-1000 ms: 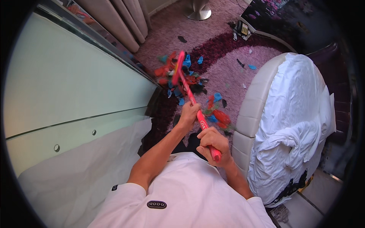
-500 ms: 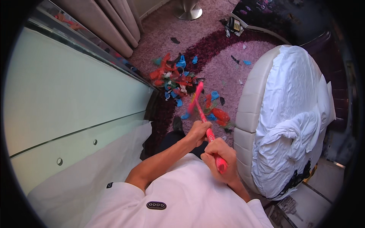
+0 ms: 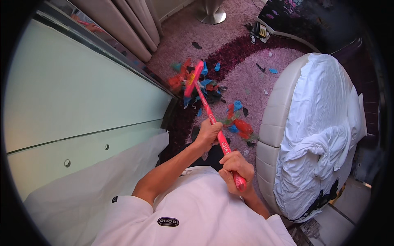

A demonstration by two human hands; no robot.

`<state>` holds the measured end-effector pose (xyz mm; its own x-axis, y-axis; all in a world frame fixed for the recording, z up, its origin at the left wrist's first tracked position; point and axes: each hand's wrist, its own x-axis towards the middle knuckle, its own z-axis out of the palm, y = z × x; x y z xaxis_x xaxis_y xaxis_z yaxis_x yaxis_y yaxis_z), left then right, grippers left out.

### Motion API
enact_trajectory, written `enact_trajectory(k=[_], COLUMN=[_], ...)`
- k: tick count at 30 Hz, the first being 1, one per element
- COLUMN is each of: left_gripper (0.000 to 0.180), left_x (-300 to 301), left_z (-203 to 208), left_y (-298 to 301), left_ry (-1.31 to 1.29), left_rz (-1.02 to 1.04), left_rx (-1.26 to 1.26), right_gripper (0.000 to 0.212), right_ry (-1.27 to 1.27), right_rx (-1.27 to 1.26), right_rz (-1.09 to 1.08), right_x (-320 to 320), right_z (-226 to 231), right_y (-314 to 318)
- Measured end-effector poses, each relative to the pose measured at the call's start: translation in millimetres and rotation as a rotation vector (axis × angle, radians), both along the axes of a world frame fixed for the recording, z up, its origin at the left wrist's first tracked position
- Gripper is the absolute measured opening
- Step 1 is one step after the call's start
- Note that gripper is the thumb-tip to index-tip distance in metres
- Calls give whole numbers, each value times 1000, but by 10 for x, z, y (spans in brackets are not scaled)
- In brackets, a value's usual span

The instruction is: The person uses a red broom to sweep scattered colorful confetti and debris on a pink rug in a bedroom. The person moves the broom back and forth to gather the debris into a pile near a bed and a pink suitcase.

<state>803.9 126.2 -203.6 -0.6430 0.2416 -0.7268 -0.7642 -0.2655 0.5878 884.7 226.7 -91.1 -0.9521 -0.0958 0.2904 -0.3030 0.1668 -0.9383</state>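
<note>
A red-pink broom (image 3: 208,110) slants away from me, its handle running between both hands. My left hand (image 3: 209,133) is closed round the middle of the handle. Nearer my body, my right hand (image 3: 238,167) grips close to the handle's end. The broom head (image 3: 193,78) is over the far pile of crumpled red, blue and black scraps (image 3: 177,78) and hides part of it. Whether its bristles touch them I cannot tell. A smaller heap of red, blue and green scraps (image 3: 242,127) lies on the carpet right of the handle.
A round bed (image 3: 269,110) with a rumpled white sheet (image 3: 316,123) stands on the right. Along the left runs a pale glass panel (image 3: 82,94), with curtains (image 3: 119,24) beyond. Farther off are a metal pedestal base (image 3: 214,16) and a telephone (image 3: 259,30) on the patterned carpet (image 3: 279,57).
The broom head has swung up and left from the carpet between the heaps to the far pile. Both hands keep their grip, the left lower down in view.
</note>
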Motion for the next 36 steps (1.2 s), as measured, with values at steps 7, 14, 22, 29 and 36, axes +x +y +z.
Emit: enact_trajectory(k=[7,14,22,29,36], left_gripper=[15,20,12,14,13], left_x=[330,346,-43,190,105], left_z=[-173,-476,-66,-272,-595], left_y=[271,270,22,127,-46], left_ry=[-177,-263,-14,-155,-145], left_rz=[-137,-59,-75,-74,-11], left_rx=[172,13,30,141,47], right_gripper=[13,10,13,10,9], right_ry=[-191,-273,-93,-167,-167], right_rx=[119,30,-15,124,15], right_rz=[-3,-94,-47,-14,-76], right_x=[45,-2,-47,-71,-115], right_z=[276,-150,23,107,-281], right_y=[122,-12,16,-84,-203])
